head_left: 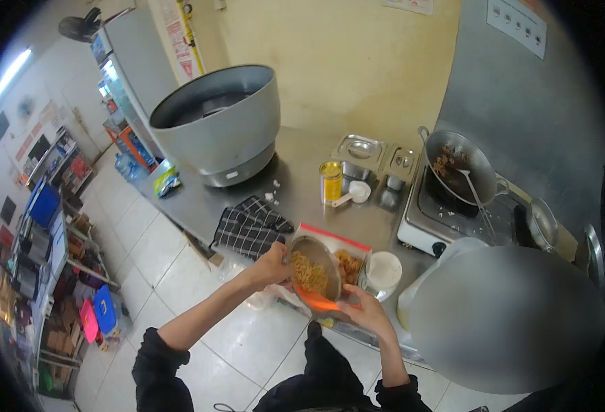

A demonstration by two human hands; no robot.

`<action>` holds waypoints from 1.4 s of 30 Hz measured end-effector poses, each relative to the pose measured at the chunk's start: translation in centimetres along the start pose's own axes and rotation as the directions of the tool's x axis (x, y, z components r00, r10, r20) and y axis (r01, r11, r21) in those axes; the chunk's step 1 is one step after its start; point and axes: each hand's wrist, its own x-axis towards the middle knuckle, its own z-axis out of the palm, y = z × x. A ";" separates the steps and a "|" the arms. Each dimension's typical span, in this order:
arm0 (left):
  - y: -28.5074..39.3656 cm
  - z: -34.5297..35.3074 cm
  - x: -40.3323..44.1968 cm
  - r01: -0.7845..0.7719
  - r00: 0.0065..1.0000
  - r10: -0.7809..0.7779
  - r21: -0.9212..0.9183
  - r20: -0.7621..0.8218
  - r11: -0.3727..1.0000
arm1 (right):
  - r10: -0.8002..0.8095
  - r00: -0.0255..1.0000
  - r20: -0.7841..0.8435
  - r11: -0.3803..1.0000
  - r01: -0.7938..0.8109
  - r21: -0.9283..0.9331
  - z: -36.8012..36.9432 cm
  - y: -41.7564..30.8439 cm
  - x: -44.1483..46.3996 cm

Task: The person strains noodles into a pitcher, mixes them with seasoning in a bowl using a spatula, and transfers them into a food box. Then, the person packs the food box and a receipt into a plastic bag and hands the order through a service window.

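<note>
In the head view, my left hand [271, 266] grips the left rim of a metal bowl [333, 262], which is tilted. Crumbly golden-brown food [309, 275] lies inside it. My right hand [363, 310] is at the bowl's lower right, its fingers closed on a bright orange piece [316, 302] against the bowl's lower edge; its exact kind is unclear. Just beyond the bowl, fried brown pieces [348, 266] sit in a white container with a red edge [337, 237], partly hidden by the bowl. A white round tub [384, 270] stands right of it.
A black checked cloth [251, 226] lies left on the steel counter [302, 165]. Behind are a big grey pot-like vessel [227, 147], a yellow can [330, 182] and lidded steel containers [359, 151]. At right, a wok [464, 161] with a ladle sits on a stove [419, 232]. A blurred area covers the lower right.
</note>
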 end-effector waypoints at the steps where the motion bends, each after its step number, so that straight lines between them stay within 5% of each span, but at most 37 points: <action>1: 0.0 -0.5 2.2 -0.006 1.000 0.006 0.009 0.015 1.000 | -0.100 0.993 -0.068 0.992 0.094 -0.083 -0.6 -0.7 0.6; 3: 0.4 -1.3 5.6 -0.042 0.999 0.040 0.230 0.013 0.972 | -0.046 0.999 -0.012 0.999 0.046 -0.014 -2.6 -1.5 2.8; 6: 5.1 -3.1 6.2 0.084 0.986 -0.102 0.139 0.133 0.987 | 0.046 0.978 0.202 0.974 -0.089 0.209 -2.5 -1.8 5.0; 10: 7.3 -4.9 9.1 0.269 0.924 -0.284 0.092 0.255 0.959 | 0.164 0.949 0.269 0.971 -0.203 0.126 -1.4 -2.1 8.1; 12: 7.7 -5.2 10.2 0.344 0.887 -0.357 0.096 0.294 0.934 | -0.031 0.996 0.084 0.998 0.036 -0.058 -0.3 -1.1 9.2; 15: 7.6 -5.7 12.2 0.340 0.826 -0.373 0.153 0.424 0.928 | 0.069 0.997 -0.022 0.981 -0.072 -0.182 0.8 -1.5 9.7; 25: 9.2 -5.7 15.7 0.298 0.697 -0.458 0.358 0.551 0.885 | 0.250 0.920 -0.303 0.968 -0.229 0.104 2.1 0.3 8.5; 32: 10.7 -6.1 15.9 0.186 0.665 -0.396 0.374 0.633 0.909 | 0.314 0.895 -0.317 0.944 -0.258 0.206 3.3 0.1 8.4; 38: 12.6 -7.0 14.4 0.044 0.750 -0.351 0.488 0.561 0.872 | 0.300 0.877 -0.375 0.929 -0.180 0.323 3.7 -1.0 7.6; 42: 10.7 -8.2 14.3 0.054 0.802 -0.310 0.455 0.510 0.889 | 0.123 0.962 -0.246 0.940 -0.033 0.338 6.1 -3.2 8.4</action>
